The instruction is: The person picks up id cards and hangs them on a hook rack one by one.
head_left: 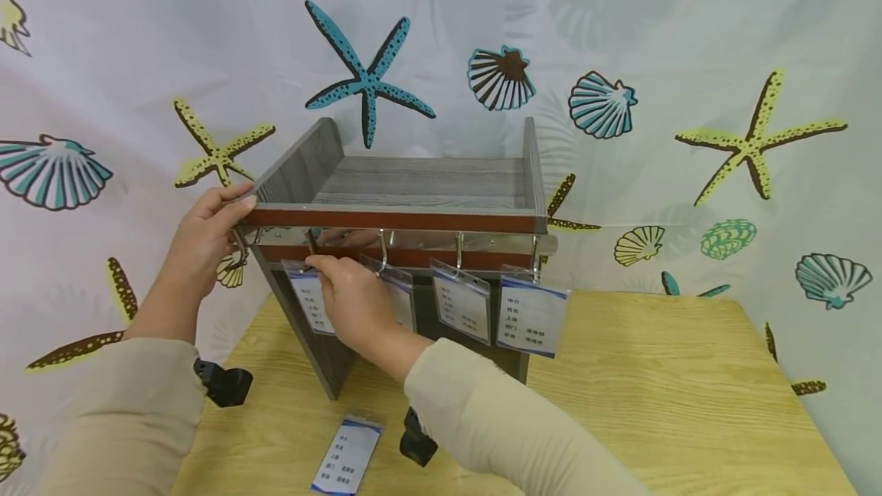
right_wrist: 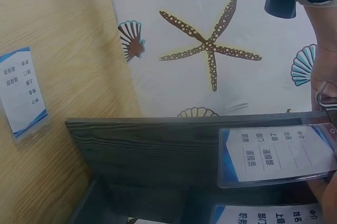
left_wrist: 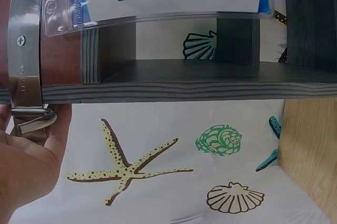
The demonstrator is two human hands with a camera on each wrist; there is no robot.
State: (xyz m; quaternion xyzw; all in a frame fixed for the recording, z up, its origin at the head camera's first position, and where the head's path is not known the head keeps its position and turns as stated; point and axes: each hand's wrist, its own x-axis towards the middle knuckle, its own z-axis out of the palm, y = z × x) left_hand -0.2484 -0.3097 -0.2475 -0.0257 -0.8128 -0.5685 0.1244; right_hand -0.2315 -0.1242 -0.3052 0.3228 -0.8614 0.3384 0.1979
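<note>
My left hand [head_left: 203, 239] grips the front left corner of a grey wooden shelf [head_left: 427, 182], thumb on top. In the left wrist view, the fingers are partly hidden behind the metal hook rail [left_wrist: 25, 50]. My right hand [head_left: 354, 301] is at the second hook from the left, with thumb and finger at the top edge of a clear-sleeved ID badge [head_left: 313, 305]. The right fingertips are mostly hidden in the right wrist view. Further right hang more ID badges: one partly behind my right hand, a tilted badge [head_left: 463, 305] and the rightmost badge [head_left: 530, 316].
One loose ID badge [head_left: 347, 454] lies on the wood-grain table [head_left: 654, 389] in front of the shelf. The leftmost hook [head_left: 241, 247] carries no badge. A patterned cloth [head_left: 441, 37] with starfish and shells hangs behind. Black camera mounts [head_left: 223, 383] sit at both wrists.
</note>
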